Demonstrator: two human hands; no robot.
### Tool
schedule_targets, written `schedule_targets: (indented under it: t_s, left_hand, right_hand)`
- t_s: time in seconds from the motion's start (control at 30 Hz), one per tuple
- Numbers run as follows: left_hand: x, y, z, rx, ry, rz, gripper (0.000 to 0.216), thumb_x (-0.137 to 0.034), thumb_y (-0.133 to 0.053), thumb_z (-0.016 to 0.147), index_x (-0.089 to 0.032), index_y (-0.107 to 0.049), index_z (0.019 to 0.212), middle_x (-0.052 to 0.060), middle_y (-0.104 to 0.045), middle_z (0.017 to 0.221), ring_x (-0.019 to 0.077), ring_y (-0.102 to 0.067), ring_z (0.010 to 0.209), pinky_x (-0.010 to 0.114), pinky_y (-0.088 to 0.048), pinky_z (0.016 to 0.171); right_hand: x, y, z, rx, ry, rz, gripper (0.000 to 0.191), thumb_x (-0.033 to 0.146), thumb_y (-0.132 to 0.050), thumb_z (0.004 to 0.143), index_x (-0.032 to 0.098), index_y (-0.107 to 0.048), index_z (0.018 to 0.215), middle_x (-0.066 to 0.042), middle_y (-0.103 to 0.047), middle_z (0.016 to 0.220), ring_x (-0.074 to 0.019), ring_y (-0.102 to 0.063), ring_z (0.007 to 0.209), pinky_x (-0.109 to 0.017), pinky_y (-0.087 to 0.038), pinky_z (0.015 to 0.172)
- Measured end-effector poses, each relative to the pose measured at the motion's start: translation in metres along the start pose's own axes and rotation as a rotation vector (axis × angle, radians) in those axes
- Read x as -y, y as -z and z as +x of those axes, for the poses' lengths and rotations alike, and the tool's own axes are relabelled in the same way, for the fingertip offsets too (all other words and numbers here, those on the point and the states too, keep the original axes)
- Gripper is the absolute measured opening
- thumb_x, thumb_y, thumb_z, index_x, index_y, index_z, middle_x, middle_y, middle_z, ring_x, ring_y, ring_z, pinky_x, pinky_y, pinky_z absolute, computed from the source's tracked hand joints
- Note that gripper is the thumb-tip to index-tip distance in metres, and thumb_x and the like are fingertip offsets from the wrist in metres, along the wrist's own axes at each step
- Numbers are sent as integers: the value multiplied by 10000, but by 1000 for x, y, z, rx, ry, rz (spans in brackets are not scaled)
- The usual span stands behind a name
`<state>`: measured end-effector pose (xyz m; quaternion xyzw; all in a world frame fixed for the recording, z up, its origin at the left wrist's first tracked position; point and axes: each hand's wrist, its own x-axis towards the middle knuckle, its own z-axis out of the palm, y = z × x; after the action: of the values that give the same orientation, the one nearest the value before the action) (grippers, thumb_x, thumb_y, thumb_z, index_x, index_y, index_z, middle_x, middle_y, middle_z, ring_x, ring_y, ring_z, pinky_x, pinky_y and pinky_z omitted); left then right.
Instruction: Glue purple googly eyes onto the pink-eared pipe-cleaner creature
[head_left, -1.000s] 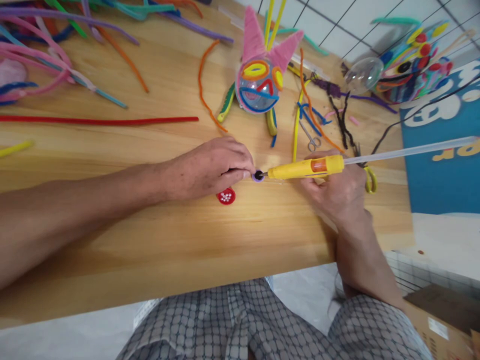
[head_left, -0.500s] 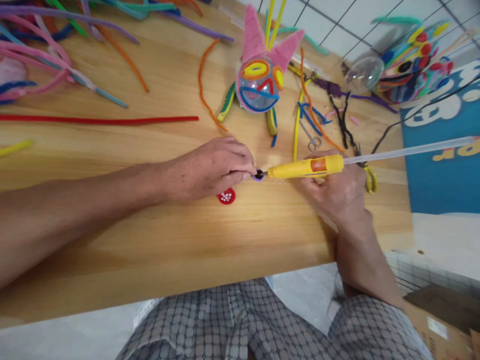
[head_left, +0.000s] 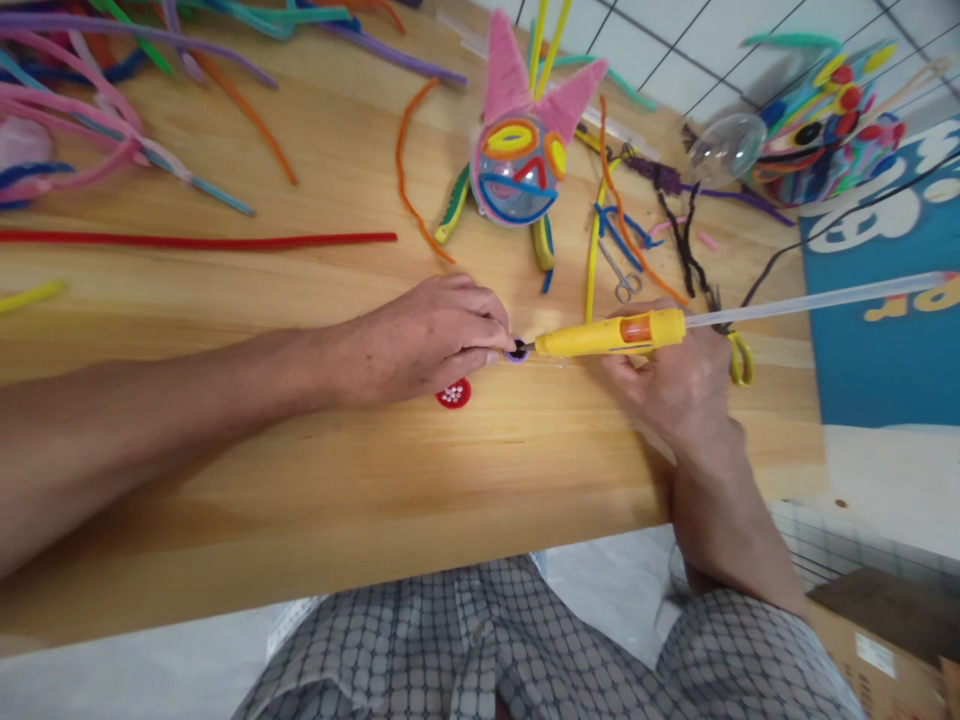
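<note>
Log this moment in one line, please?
left hand: at purple-rimmed black piece | right hand: holds yellow glue gun, nozzle at piece | nearby: red piece with white beads

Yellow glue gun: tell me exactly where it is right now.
In the head view, the yellow glue gun is right of centre, in the right grip, its nozzle at the small purple-rimmed black piece.

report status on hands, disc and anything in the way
Right hand holds glue gun, tip at black, purple-rimmed disc, contact unclear. Left hand at disc's edge. Red dish beside left hand, not between tip and disc.
</note>
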<state>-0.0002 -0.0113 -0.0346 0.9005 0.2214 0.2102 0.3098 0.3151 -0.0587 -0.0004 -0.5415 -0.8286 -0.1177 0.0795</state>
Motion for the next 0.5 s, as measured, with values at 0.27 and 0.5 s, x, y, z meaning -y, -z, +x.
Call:
schedule_targets:
  t_s: [0.27, 0.5]
  left_hand:
    - [1, 0, -1, -10, -23, 10, 318, -255, -518, 1123, -224, -821, 1215, 97, -793, 1242, 244, -700, 1159, 383, -478, 1086]
    - [4, -1, -2, -37, -37, -2, 290, -257, -545, 1106, -234, -820, 1196, 89, -798, 1228, 246, -706, 1140, 378, -490, 1069]
  right_hand:
    - [0, 1, 0, 0, 21, -11, 182, 268, -615, 918, 229, -728, 1055, -135, -805, 949, -357, -759, 862, -449, -556, 709]
    - [-2, -1, -1, 38, -38, -32, 150, 282, -615, 902, 236, -709, 1009, -136, -778, 907, -361, -732, 836, -444, -526, 691]
